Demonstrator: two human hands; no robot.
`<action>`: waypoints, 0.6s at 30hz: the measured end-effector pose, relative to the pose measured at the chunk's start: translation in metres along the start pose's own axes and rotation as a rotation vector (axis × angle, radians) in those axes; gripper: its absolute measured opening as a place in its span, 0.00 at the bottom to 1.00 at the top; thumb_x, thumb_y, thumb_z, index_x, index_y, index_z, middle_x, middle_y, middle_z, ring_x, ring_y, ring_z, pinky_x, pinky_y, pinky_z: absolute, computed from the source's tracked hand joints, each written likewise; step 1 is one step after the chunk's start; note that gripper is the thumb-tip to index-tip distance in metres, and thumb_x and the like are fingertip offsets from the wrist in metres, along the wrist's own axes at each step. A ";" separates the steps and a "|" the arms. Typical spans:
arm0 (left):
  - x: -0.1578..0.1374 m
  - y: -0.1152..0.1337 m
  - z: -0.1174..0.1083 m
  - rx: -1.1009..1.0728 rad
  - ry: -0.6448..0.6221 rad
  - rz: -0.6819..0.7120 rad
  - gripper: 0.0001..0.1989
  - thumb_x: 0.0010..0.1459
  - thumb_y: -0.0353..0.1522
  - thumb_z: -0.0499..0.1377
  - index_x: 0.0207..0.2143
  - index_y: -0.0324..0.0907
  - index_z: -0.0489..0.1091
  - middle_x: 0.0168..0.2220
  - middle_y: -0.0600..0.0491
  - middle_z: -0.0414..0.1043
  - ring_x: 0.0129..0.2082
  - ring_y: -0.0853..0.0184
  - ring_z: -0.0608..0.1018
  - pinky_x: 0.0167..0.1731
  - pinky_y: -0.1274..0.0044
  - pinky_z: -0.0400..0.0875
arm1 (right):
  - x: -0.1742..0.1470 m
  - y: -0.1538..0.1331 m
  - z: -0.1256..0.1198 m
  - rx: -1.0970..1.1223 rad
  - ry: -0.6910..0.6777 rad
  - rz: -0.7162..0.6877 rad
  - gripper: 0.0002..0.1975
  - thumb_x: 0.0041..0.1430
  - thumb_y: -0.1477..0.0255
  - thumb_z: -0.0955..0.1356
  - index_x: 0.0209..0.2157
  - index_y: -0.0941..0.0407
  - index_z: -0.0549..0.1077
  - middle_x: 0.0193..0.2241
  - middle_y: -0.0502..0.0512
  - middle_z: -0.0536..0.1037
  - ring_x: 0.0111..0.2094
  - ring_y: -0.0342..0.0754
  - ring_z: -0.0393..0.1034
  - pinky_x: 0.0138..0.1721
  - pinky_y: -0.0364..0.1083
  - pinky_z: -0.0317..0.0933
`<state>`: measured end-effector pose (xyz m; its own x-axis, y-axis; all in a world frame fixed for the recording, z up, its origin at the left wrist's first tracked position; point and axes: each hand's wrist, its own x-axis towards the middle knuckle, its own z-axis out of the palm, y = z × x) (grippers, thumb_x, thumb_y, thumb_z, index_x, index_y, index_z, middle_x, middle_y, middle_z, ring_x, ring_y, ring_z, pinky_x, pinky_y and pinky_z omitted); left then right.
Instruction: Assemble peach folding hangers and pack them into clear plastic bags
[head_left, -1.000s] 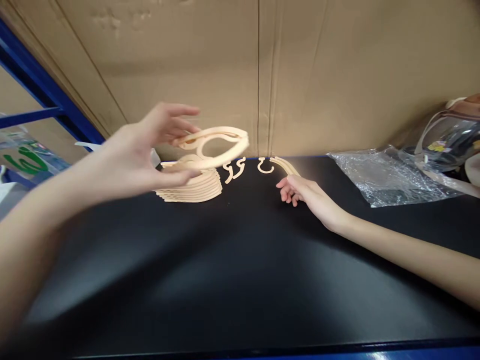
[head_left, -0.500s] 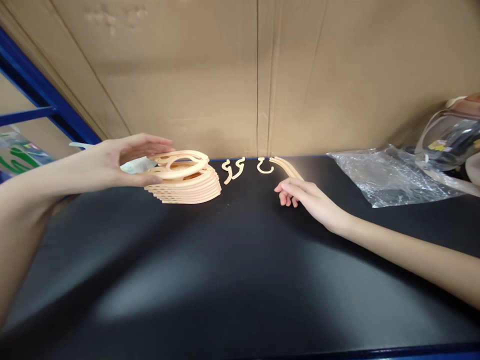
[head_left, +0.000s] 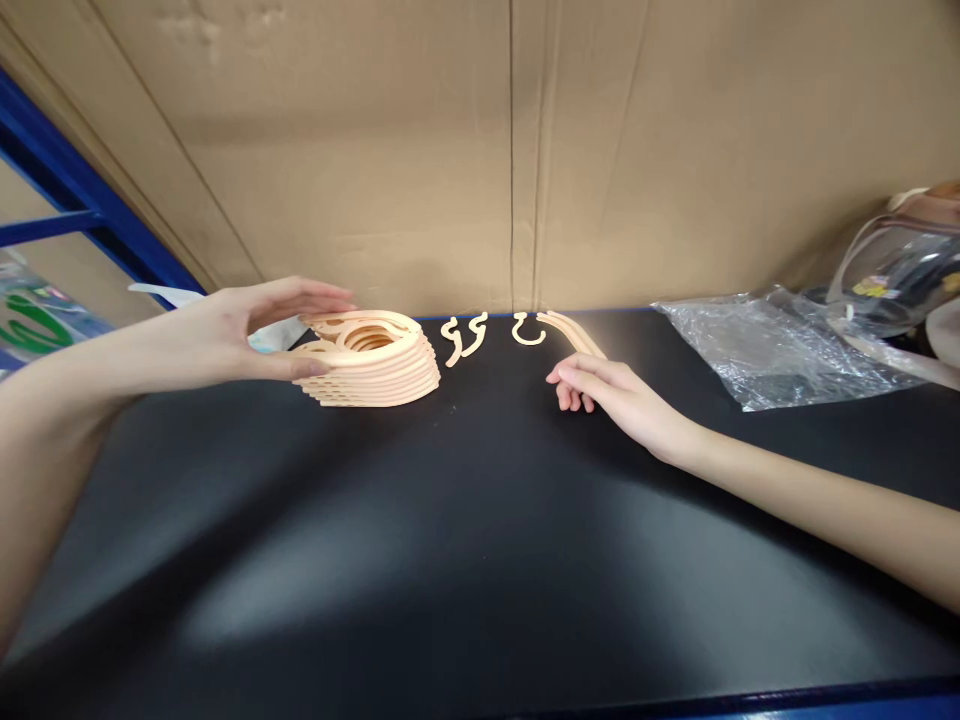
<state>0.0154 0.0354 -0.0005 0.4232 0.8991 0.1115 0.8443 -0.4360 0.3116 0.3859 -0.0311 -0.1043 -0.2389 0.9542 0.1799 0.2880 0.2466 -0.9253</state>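
A neat stack of peach plastic hanger pieces (head_left: 367, 385), oval with cut-outs, lies on the black table at left of centre. My left hand (head_left: 277, 325) is around its left end, with the thumb on the near edge of the top piece and the fingers over the far side. To the right, my right hand (head_left: 592, 382) rests by the table with its fingers loosely curled; nothing shows in them. Just behind it are curved peach strips (head_left: 571, 332), partly hidden by the hand. Between the hands lie a loose hook (head_left: 529, 332) and two S-shaped pieces (head_left: 465, 338).
A crumpled clear plastic bag (head_left: 772, 350) lies on the right side of the black table (head_left: 480, 560). A transparent container with a strap (head_left: 892, 275) stands beyond it. Cardboard (head_left: 375, 150) walls off the back, and a blue metal frame (head_left: 82, 170) rises at left.
The top hanger piece, raised and tilted before, now lies level on the stack, with my left hand lowered slightly along with it. My right hand has stayed nearly still.
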 end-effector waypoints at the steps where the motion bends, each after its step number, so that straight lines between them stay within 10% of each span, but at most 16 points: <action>1: 0.001 -0.002 0.000 -0.007 -0.010 -0.007 0.40 0.42 0.55 0.63 0.57 0.54 0.63 0.56 0.56 0.68 0.57 0.55 0.69 0.58 0.62 0.61 | 0.000 0.000 0.000 -0.001 0.001 0.001 0.11 0.63 0.66 0.62 0.34 0.57 0.71 0.25 0.49 0.71 0.28 0.42 0.64 0.31 0.44 0.56; 18: 0.004 -0.015 0.001 0.106 -0.109 -0.010 0.44 0.45 0.55 0.61 0.63 0.61 0.51 0.62 0.60 0.61 0.59 0.55 0.67 0.56 0.67 0.62 | 0.001 0.002 0.000 -0.003 -0.004 -0.010 0.10 0.64 0.67 0.62 0.34 0.57 0.71 0.25 0.49 0.72 0.29 0.42 0.64 0.31 0.44 0.56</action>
<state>0.0046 0.0458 -0.0054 0.4433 0.8963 0.0040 0.8761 -0.4342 0.2097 0.3864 -0.0301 -0.1058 -0.2457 0.9509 0.1881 0.2881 0.2569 -0.9225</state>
